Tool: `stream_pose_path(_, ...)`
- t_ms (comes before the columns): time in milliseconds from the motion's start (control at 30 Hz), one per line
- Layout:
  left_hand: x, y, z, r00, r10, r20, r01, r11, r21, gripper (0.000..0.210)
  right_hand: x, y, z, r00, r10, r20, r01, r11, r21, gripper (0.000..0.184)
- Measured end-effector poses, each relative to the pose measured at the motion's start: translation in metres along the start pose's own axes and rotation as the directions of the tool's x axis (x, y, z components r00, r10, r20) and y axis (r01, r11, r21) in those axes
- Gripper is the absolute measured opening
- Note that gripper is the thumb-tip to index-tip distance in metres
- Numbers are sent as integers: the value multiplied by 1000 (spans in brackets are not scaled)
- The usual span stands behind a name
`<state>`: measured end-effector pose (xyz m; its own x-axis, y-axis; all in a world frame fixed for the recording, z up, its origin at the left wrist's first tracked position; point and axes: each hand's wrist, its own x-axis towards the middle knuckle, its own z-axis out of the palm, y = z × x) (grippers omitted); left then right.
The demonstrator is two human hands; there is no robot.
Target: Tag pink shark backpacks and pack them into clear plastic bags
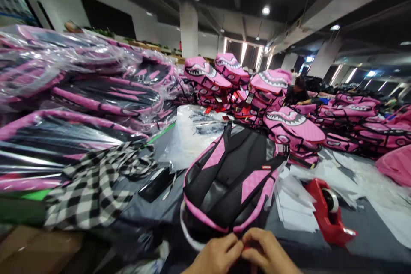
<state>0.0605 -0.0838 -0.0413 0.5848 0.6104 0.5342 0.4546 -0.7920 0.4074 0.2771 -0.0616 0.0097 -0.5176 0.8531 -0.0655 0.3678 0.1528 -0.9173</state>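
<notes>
A black and pink backpack (224,175) lies on the table in front of me, its strap side facing up. At its near edge my left hand (220,254) is closed in a pinch. Just beside it, my right hand (268,252) pinches too, and the fingertips of both hands nearly meet. A small reddish bit shows between them, but what they hold is hidden. A whitish, see-through plastic edge (189,233) curves out from under the backpack's near left side. Behind the backpack lies a clear plastic bag (189,137).
Pink backpacks wrapped in clear plastic (105,98) are stacked at left. A checkered cloth (96,184) and a black phone-like object (156,185) lie nearer. At right are white papers (295,205) and a red tape dispenser (330,214). Pink shark-mouth backpacks (292,124) and a person (297,92) are behind.
</notes>
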Motion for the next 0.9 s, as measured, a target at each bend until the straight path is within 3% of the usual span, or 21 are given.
stream_pose_path(100, 3, 8, -3, 999, 24, -25, -21, 994, 105, 34, -1, -10, 12, 995, 24, 102, -17, 997, -71, 26)
stream_pose_path(233, 7, 16, -10, 999, 26, -40, -21, 992, 127, 30, -1, -7, 13, 995, 40, -95, -46, 997, -65, 9)
stream_pose_path(300, 6, 15, -11, 998, 30, -52, -25, 994, 104, 31, -3, -6, 13, 992, 34, -125, -41, 998, -57, 9)
stream_pose_path(467, 1, 9, -7, 998, 49, -35, -46, 996, 76, 34, -5, -10, 9, 993, 77, 90, -76, 997, -16, 28)
stream_pose_path(667, -2, 10, -3, 996, 34, -78, -27, 995, 93, 32, -1, -2, 18, 989, 101, -104, -95, 994, 58, 9)
stream_pose_path(833, -2, 9, -3, 995, 67, -68, -57, 988, 146, 30, -6, -8, 13, 977, 144, 157, -137, 989, -57, 23)
stream_pose_path(900, -3, 7, 0, 991, 114, -77, -100, 982, 159, 32, -5, -6, 14, 988, 114, 104, -101, 988, -118, 17)
